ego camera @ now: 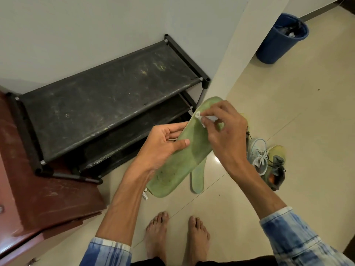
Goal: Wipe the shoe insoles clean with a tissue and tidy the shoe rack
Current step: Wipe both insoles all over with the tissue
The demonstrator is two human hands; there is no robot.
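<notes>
A worn green foam insole (189,150) is held above the cream floor tiles (288,112), just in front of the dusty black fabric-shelved shoe rack (107,96). It is gripped at mid-length by the left hand (163,144), thumb laid across its top face, fingers curled behind. A small crumpled white tissue (200,117) is pinched in the right hand (224,133) and pressed to the insole near its upper end. A second, paler green insole (197,179) lies flat on the floor below, beside a heap of laced sneakers (259,156). A blue plastic bin (280,41) is noted well apart.
</notes>
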